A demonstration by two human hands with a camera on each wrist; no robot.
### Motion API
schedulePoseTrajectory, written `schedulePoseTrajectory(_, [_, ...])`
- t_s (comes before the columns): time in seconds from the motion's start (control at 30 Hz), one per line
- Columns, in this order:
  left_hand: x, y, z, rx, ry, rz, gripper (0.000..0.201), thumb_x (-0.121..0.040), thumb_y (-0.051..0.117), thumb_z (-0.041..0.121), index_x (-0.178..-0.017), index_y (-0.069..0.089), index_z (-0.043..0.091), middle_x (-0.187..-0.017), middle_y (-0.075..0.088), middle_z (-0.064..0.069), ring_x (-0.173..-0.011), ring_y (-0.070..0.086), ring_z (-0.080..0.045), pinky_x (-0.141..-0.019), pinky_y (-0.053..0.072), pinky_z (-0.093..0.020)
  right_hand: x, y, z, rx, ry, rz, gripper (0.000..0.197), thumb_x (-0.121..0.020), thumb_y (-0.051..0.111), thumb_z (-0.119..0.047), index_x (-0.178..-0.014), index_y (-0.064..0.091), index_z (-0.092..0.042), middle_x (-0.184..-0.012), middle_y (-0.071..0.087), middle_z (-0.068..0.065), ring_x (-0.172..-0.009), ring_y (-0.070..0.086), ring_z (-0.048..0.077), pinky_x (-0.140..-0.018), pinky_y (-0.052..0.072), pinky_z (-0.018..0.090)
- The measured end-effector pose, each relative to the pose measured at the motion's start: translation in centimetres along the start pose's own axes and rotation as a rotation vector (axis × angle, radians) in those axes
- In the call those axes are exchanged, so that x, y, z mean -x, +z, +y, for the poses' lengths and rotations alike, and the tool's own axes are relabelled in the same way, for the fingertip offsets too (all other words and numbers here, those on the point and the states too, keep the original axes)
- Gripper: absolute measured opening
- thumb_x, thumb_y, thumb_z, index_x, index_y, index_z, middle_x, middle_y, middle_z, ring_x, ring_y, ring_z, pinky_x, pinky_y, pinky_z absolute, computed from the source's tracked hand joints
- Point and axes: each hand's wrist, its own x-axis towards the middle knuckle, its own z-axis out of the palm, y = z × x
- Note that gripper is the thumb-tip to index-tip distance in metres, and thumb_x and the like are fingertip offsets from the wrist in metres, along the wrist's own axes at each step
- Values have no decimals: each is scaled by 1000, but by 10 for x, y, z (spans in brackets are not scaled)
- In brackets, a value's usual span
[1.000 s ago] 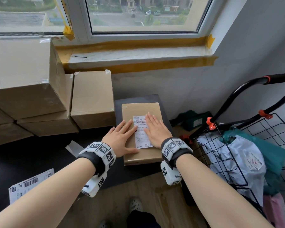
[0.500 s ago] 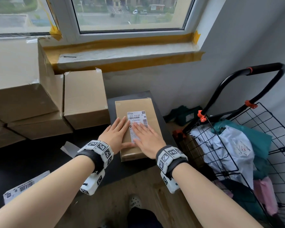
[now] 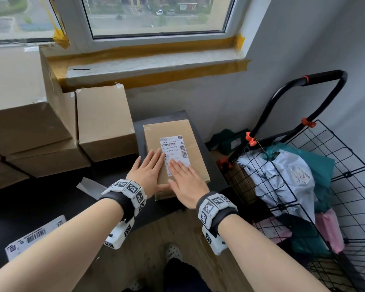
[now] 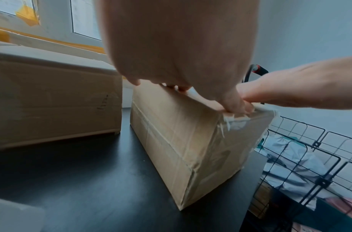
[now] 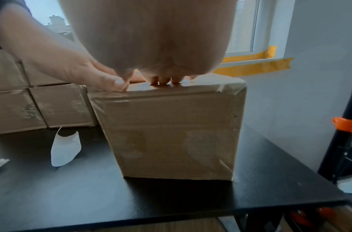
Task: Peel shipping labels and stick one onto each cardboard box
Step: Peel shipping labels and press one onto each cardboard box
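Label on the box
Both flat hands — left hand (image 3: 149, 172), right hand (image 3: 185, 184) — pressed the label (image 3: 173, 151) onto the box (image 3: 195, 148), gripping nothing; uneven rubbing could leave wrinkles.

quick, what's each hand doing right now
Left hand: open, flat on the small brown cardboard box.
Right hand: open, pressing the white shipping label.

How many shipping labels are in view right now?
2. One shipping label is stuck on the small box, under both flat hands; another label sheet lies on the black table's near-left edge. Others may be hidden.
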Motion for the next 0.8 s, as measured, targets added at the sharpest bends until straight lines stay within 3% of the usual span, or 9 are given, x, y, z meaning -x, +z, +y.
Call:
schedulePoseTrajectory(0.17, [9, 6, 5, -6, 12, 37, 97, -79, 24, 75, -147, -18, 19, -156, -20, 3, -144, -17, -15, -118, -6, -39, 19, 3, 21, 53, 2, 41, 55, -101, 13, -39, -150, -1, -20, -159, -2, -7, -146, -4, 5, -120, -3, 30])
schedulePoseTrajectory(0.37, [11, 6, -3, 34, 69, 16, 99, -81, 35, 74, -147, -18, 23, -155, -22, 5, -143, -19, -13, -116, -8, -33, 34, 5, 29, 15, 132, 55, 56, -101, 14, -40, -150, -2, -19, -159, -6, -6, -146, -7, 6, -120, -4, 28])
schedulePoseTrajectory(0.53, [14, 8, -3, -69, 118, 18, 79, -85, 24, 72, -144, -16, 39, -155, -23, 2, -144, -20, -19, -116, -7, -37, 33, 11, 18, -42, 139, 113, 55, -101, 18, -39, -151, 3, -19, -159, -1, -7, -146, -4, 6, -118, -7, 26])
schedulePoseTrajectory(0.67, [20, 6, 0, -64, 127, 47, 69, -88, 26, 66, -146, -3, 44, -157, -19, -1, -145, -17, -23, -116, -7, -38, 48, 12, 31, -63, 169, 131, 54, -102, 19, -36, -151, 3, -19, -159, -1, -8, -146, -3, 4, -118, -5, 22])
schedulePoseTrajectory(0.8, [20, 6, 2, -66, 134, 66, 64, -90, 29, 63, -146, 6, 42, -158, -15, -6, -145, -15, -28, -117, -6, -39, 49, 7, 32, -244, 183, 160, 56, -102, 24, -35, -151, 4, -18, -159, -1, -9, -145, 1, 2, -117, -1, 21])
